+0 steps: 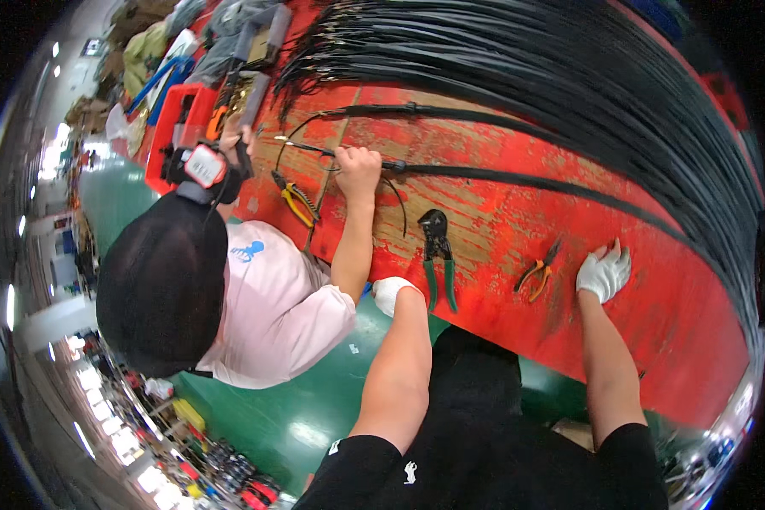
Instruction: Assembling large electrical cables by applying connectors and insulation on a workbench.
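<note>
My left hand [389,295], in a white glove, is at the table's near edge with its fingers curled. A small blue bit [367,290] shows beside it; most of whatever it grips is hidden. My right hand [605,270], also gloved, rests on the red tabletop [501,310] with fingers spread and nothing in them. Orange-handled pliers [535,274] lie just left of it. Between my hands is a crimping tool [436,255] with green handles. A black sheathed cable [518,177] crosses the table; a co-worker's hand [359,174] grips its stripped end.
The co-worker [272,297], in a dark cap and pale shirt, stands close on my left. Yellow-handled pliers [297,204] lie before them. A large bundle of black cables [518,59] covers the far side. A red bin [183,127] stands at the far left.
</note>
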Demonstrator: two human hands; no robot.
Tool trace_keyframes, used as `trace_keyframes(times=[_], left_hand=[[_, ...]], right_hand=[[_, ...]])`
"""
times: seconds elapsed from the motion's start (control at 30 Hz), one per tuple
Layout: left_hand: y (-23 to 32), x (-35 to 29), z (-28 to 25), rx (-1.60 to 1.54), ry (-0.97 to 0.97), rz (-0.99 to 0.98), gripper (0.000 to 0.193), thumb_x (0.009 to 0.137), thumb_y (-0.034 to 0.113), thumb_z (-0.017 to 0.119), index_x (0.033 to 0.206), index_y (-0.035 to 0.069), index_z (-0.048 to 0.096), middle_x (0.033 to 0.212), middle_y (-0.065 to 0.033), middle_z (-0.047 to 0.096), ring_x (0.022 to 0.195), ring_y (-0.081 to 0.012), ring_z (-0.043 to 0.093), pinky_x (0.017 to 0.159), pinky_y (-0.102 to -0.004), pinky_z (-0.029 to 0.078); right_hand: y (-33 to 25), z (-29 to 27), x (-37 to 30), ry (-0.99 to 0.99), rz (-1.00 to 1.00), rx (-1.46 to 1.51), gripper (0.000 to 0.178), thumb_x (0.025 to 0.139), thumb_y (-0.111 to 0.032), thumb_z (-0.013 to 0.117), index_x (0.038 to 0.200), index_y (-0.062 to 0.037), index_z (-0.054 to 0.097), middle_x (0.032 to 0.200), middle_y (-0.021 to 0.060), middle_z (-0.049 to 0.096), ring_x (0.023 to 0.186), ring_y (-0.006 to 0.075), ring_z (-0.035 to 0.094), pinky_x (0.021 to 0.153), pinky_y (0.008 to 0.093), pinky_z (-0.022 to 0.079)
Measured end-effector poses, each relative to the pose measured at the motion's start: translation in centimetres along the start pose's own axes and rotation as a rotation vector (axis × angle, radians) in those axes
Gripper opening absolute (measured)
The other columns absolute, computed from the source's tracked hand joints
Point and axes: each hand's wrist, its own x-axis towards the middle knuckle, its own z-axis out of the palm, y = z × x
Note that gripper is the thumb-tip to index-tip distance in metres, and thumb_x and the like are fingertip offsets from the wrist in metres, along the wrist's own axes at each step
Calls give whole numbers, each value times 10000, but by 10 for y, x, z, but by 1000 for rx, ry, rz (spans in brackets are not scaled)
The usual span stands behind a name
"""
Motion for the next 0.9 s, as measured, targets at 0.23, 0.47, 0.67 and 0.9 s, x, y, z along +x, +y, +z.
trace_keyframes(times=[0.23,0.47,0.67,0.9], left_hand=[[-3,-78,-46,-432,-278,-249,388,962,330,400,957,108,717,997,-117,738,886,-303,716,779,-485,567],[16,-91,-94,-808,-431,-429,397,963,373,407,988,117,710,1052,-100,724,939,-297,698,821,-479,553],[8,-73,-68,-908,-392,-358,426,958,421,412,1019,114,701,1122,-105,698,991,-309,673,872,-496,536],[-14,-56,-44,-1064,-358,-309,469,953,477,418,1054,110,691,1205,-112,667,1053,-323,643,932,-516,516]], right_hand=[[46,6,9,14,41,-89,422,936,-307,561,1317,-128,590,1410,199,519,1319,393,453,1122,537,317],[39,7,7,44,30,-46,398,926,-297,576,1286,-128,590,1407,198,522,1300,390,475,1114,538,323],[38,6,10,60,5,-49,388,915,-278,586,1272,-127,603,1380,198,546,1291,392,483,1111,538,330],[41,1,8,94,-8,-73,390,900,-258,600,1264,-122,628,1344,201,569,1251,397,515,1083,536,370]])
